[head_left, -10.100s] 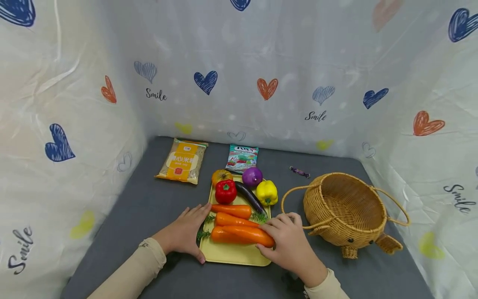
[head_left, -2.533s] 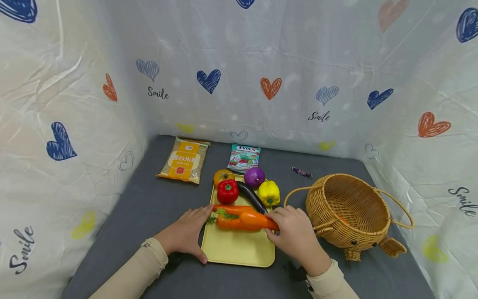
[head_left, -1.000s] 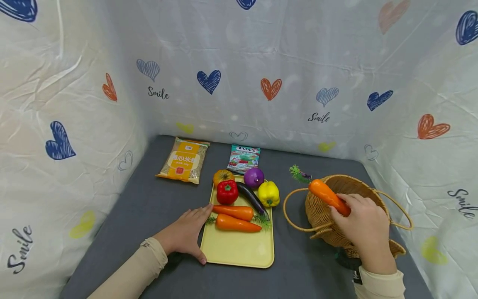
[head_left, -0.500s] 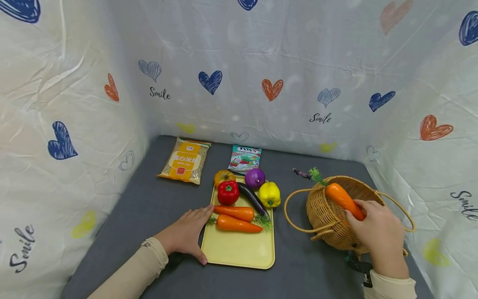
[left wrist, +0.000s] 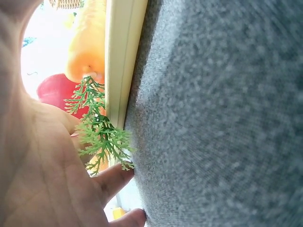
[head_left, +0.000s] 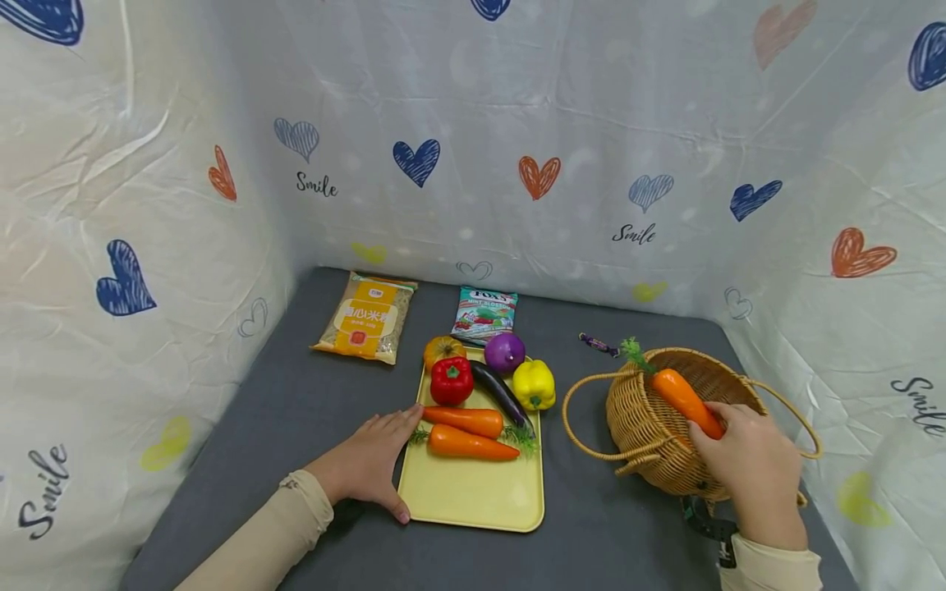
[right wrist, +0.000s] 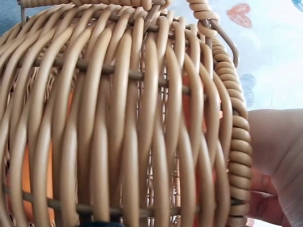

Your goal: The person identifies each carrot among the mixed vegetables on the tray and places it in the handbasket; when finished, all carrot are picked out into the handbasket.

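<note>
My right hand (head_left: 757, 464) grips an orange carrot (head_left: 678, 396) by its narrow end, at the mouth of a wicker basket (head_left: 631, 423). The carrot's green top points up and left over the rim. In the right wrist view, orange (right wrist: 39, 182) shows through the basket's weave; part of that hand is hidden behind the rim. My left hand (head_left: 369, 460) rests against the left edge of a yellow tray (head_left: 480, 497), fingers extended and thumb spread. Two carrots lie on the tray, an upper carrot (head_left: 469, 422) and a lower carrot (head_left: 469, 444).
Behind the carrots are a red pepper (head_left: 451, 381), an eggplant (head_left: 498, 392), a yellow pepper (head_left: 534, 386), a purple onion-like vegetable (head_left: 505, 353) and a small pumpkin-like one (head_left: 442, 350). Farther back lie a grain bag (head_left: 365, 318), a teal candy packet (head_left: 484, 313) and a wrapped candy (head_left: 599, 345).
My right hand has carried a carrot rightward from the tray to the basket, then lowered it slightly into the mouth. Fewer carrots lie on the tray. The left hand has stayed at the tray's edge.
</note>
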Tool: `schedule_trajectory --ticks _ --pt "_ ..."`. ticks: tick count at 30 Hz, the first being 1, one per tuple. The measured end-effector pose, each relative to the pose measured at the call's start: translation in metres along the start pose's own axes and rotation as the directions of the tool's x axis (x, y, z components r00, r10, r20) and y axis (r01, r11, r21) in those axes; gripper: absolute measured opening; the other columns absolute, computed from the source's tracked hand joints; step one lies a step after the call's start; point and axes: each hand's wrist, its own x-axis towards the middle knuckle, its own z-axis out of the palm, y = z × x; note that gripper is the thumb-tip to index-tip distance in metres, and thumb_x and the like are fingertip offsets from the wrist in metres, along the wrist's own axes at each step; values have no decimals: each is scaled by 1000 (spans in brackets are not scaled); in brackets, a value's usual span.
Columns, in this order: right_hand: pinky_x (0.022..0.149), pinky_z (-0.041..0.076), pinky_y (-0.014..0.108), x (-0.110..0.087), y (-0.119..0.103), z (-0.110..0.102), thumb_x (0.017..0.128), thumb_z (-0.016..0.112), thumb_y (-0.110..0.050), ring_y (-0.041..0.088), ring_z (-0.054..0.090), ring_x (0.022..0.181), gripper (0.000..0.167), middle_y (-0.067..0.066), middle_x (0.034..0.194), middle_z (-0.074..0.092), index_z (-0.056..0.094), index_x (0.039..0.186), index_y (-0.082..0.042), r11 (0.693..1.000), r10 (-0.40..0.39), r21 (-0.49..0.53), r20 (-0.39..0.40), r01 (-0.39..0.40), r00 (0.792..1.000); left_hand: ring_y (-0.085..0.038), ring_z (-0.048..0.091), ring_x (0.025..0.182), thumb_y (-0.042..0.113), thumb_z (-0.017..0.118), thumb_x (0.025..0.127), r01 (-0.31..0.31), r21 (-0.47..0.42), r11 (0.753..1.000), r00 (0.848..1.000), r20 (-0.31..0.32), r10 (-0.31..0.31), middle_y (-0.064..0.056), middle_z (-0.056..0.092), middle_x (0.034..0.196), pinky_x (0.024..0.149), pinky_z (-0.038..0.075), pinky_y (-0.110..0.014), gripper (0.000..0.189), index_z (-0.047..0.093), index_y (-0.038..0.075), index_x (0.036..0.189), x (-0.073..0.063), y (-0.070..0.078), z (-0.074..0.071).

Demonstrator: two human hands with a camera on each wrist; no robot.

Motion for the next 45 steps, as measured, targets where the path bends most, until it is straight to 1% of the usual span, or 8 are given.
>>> schedule_trajectory --ticks 6,13,24,28,32,35,41,45 --pt "48 44 42 2 3 -2 94 74 -31 41 65 81 49 28 115 69 70 129 3 995 104 -3 111 -104 988 -35 24 159 85 90 52 2 5 1000 1000 3 -2 -6 17 177 126 15 -63 161 13 12 173 0 0 0" --pt "50 46 46 9 8 -6 98 67 -37 37 66 76 57 32 116 69 65 137 3 975 220 -20 245 -222 944 -36 25 158 84 90 52 -9 5 1000 1000 -7 9 -7 19 177 126 15 -63 161 13 11 173 1 -2 1" --pt "59 48 52 17 17 -7 100 62 -45 37 66 81 64 33 116 69 63 138 5 974 219 -46 435 -221 873 -36 23 159 85 89 54 -11 0 1000 1000 12 11 -8 17 177 126 15 -63 160 12 10 173 0 -1 1" --pt "73 47 69 21 15 -8 99 64 -42 49 65 92 61 34 122 68 65 138 4 980 196 -61 467 -190 862 -36 22 159 84 90 55 -14 1 1000 1000 17 14 -8 16 177 126 15 -63 159 13 10 173 0 0 0" --pt "88 33 86 23 13 -8 102 60 -44 63 56 113 63 36 139 59 62 145 2 983 184 -62 455 -175 871 -37 23 159 83 90 55 -16 0 1000 1000 12 16 -8 18 177 126 15 -63 159 14 9 173 0 0 0" --pt "90 32 86 22 8 -10 105 55 -46 63 54 117 62 34 144 57 60 148 -1 980 195 -56 411 -189 890 -37 23 159 83 90 55 -19 -2 1000 1000 10 19 -9 18 177 126 16 -63 159 14 9 173 0 -1 1" --pt "53 48 51 10 -18 -10 105 60 -43 45 66 83 51 29 134 66 69 139 -5 995 90 21 189 -96 978 -37 23 159 84 89 54 -23 -4 1000 1000 11 23 -8 17 177 126 15 -63 160 12 10 173 1 -2 0" --pt "45 45 40 1 -42 -6 100 71 -39 39 68 80 44 23 128 70 75 132 -9 995 -62 82 -7 62 998 -37 23 159 84 89 54 -25 -10 1000 1000 10 25 -8 16 177 126 14 -63 160 12 11 173 0 -2 0"
